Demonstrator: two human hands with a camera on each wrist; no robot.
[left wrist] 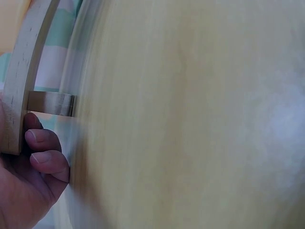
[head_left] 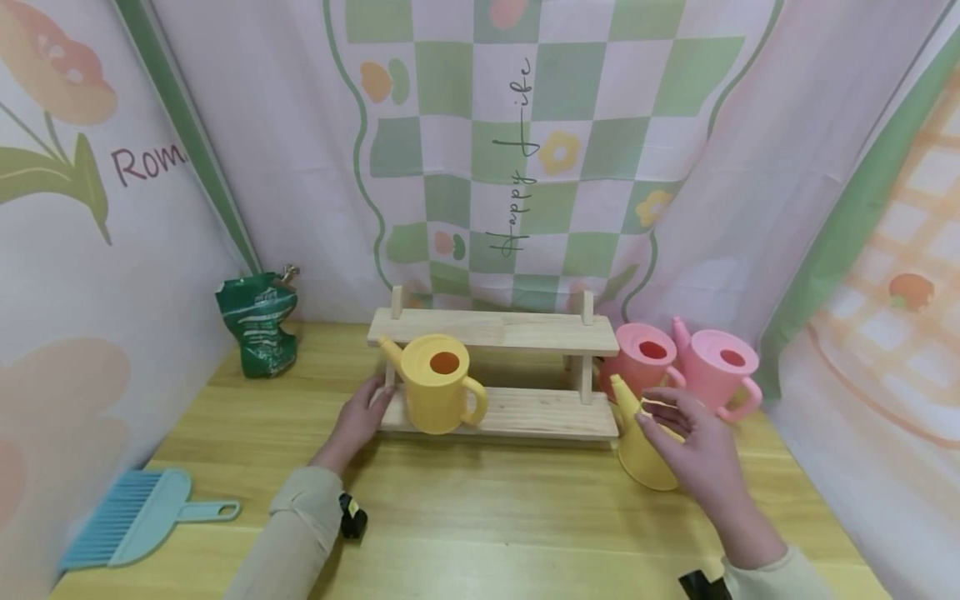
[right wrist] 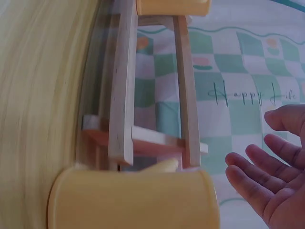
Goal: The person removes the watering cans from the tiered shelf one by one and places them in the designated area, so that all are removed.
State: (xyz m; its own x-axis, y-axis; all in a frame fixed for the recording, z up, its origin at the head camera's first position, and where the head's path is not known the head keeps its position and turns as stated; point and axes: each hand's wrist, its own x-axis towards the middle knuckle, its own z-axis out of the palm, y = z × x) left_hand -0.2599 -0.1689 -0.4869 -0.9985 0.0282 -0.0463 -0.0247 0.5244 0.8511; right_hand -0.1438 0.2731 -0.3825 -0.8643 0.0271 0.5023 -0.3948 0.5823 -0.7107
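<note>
Right of the grainy wooden rack (head_left: 502, 331), pink watering cans (head_left: 711, 371) stand behind a smooth yellow can (head_left: 643, 464). Left hand (head_left: 363, 415) grips the rack; right hand (head_left: 696, 442) is spread near the yellow can.

The person wears a wrinkly cream cloth left sleeve (head_left: 292, 533) and a cream cloth right sleeve (head_left: 780, 577). The boxy black left wrist gadget (head_left: 354, 523) has a yellowish mark (head_left: 352, 506); the right wrist gadget (head_left: 703, 586) is black too.

Watering can (head_left: 426, 392) on lower shelf (head_left: 547, 414)
</note>
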